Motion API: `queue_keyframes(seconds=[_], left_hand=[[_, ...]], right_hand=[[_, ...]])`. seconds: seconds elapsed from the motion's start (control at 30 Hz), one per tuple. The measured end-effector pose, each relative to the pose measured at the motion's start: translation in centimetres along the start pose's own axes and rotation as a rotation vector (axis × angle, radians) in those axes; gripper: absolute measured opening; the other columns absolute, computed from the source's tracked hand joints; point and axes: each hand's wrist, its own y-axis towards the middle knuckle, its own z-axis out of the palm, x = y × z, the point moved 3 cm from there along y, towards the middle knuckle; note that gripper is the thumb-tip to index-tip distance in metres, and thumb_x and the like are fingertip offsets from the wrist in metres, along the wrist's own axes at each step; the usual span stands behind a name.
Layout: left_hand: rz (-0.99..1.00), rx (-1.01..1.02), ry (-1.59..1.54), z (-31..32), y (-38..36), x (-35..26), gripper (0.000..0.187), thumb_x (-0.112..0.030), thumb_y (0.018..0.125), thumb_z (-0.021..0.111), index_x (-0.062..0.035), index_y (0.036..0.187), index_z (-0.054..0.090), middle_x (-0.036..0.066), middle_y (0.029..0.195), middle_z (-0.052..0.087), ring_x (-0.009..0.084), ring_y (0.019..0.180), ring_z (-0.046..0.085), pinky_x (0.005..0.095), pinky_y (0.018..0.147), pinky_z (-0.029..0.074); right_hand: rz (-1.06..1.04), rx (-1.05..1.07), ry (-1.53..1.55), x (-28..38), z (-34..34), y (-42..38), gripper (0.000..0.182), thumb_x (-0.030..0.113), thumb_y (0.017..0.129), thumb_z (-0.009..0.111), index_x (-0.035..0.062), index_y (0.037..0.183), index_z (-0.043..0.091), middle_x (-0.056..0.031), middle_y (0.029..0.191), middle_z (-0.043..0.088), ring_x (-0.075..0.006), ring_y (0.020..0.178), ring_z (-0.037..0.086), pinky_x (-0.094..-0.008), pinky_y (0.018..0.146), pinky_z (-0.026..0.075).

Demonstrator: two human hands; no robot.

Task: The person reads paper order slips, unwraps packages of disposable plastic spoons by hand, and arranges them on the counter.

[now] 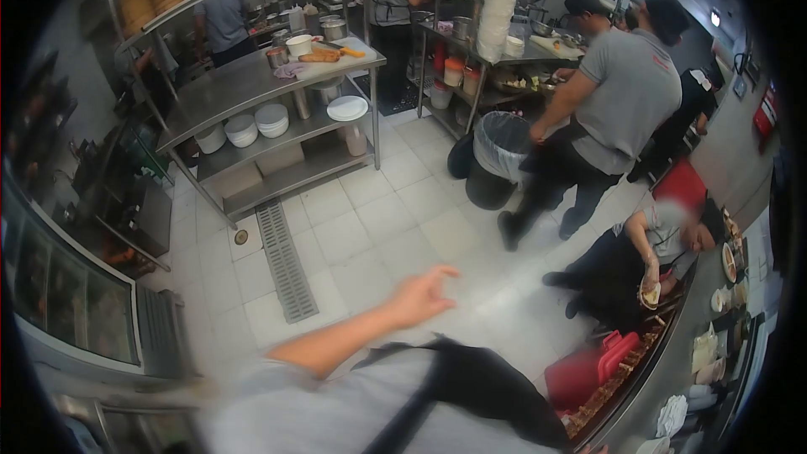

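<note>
My left hand reaches out in front of my body over the tiled floor, somewhat smeared by motion. Its fingers are loosely curved, with a gap between forefinger and thumb, and nothing shows between them. Below it are my grey shirt and dark apron. At the bottom edge, beside the counter, a sliver of skin looks like part of my right hand; its fingers are mostly cut off. Near that sliver, a red container stands by a long strip of browned food.
A steel shelf table holds bowls and a plate. A lined bin stands beside a walking co-worker. Another person at the right counter holds a food dish. A drain grate crosses the floor.
</note>
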Motion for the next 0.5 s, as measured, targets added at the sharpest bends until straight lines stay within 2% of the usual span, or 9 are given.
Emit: queue_keyframes(seconds=[0.03, 0.13, 0.2, 0.27, 0.33, 0.4, 0.5], left_hand=[[-0.002, -0.012, 0.022, -0.7, 0.4, -0.3, 0.049, -0.013, 0.078, 0.067, -0.0152, 0.122, 0.044, -0.001, 0.052, 0.044, 0.0104, 0.055, 0.047, 0.026, 0.074, 0.042], [0.13, -0.041, -0.015, -2.4, 1.0, -2.3, 0.06, -0.009, 0.078, 0.066, -0.0149, 0.131, 0.038, 0.0, 0.056, 0.052, 0.0111, 0.056, 0.051, 0.0259, 0.074, 0.044], [0.539, -0.219, 0.014, -2.4, 1.8, -5.0, 0.055, -0.007, 0.08, 0.065, -0.0118, 0.13, 0.042, 0.001, 0.061, 0.058, 0.0125, 0.055, 0.053, 0.0274, 0.075, 0.045], [0.758, -0.125, -0.092, -3.1, 1.5, -7.4, 0.045, -0.004, 0.081, 0.063, -0.0085, 0.124, 0.048, 0.002, 0.069, 0.063, 0.0144, 0.06, 0.057, 0.0303, 0.077, 0.046], [0.773, 0.249, -0.337, -3.7, 0.5, -9.7, 0.031, -0.003, 0.083, 0.061, -0.0049, 0.113, 0.057, 0.004, 0.08, 0.067, 0.0167, 0.071, 0.062, 0.0343, 0.082, 0.046], [0.94, 0.516, -0.478, -3.3, 0.0, -11.6, 0.017, -0.008, 0.085, 0.061, -0.0037, 0.102, 0.062, 0.006, 0.087, 0.067, 0.0196, 0.085, 0.061, 0.0382, 0.085, 0.044], [1.101, 0.942, -0.53, -1.5, -1.4, -16.6, 0.017, -0.014, 0.086, 0.062, -0.003, 0.099, 0.062, 0.007, 0.091, 0.066, 0.019, 0.092, 0.059, 0.038, 0.085, 0.044]], right_hand=[[-0.029, 0.01, 0.023, 0.6, 0.0, 0.4, 0.053, 0.06, 0.08, 0.052, 0.0222, 0.118, 0.053, -0.008, 0.119, 0.049, -0.031, 0.102, 0.051, -0.0477, 0.077, 0.045], [-0.114, 0.049, 0.098, 3.0, 0.0, 0.6, 0.056, 0.057, 0.078, 0.056, 0.0195, 0.119, 0.052, -0.0112, 0.119, 0.049, -0.033, 0.103, 0.051, -0.0474, 0.08, 0.043], [-0.171, 0.079, 0.146, 4.6, 0.0, 0.3, 0.057, 0.055, 0.077, 0.059, 0.0176, 0.12, 0.052, -0.0133, 0.119, 0.049, -0.0343, 0.104, 0.05, -0.0471, 0.082, 0.043], [-0.227, 0.108, 0.194, 6.4, -0.2, 0.1, 0.059, 0.053, 0.076, 0.061, 0.0158, 0.121, 0.051, -0.0155, 0.119, 0.049, -0.0356, 0.104, 0.05, -0.0469, 0.085, 0.042], [-0.274, 0.132, 0.235, 7.7, -0.4, -0.1, 0.061, 0.051, 0.074, 0.063, 0.014, 0.122, 0.05, -0.0176, 0.119, 0.049, -0.0369, 0.105, 0.05, -0.0467, 0.087, 0.041], [-0.282, 0.149, 0.248, 7.5, -1.4, -0.6, 0.063, 0.049, 0.073, 0.066, 0.0122, 0.123, 0.05, -0.0197, 0.119, 0.049, -0.0383, 0.105, 0.049, -0.0465, 0.089, 0.04], [-0.2, 0.139, 0.216, 3.4, -4.1, -1.6, 0.067, 0.046, 0.071, 0.07, 0.0095, 0.124, 0.049, -0.023, 0.119, 0.049, -0.0402, 0.106, 0.049, -0.0461, 0.092, 0.039]])
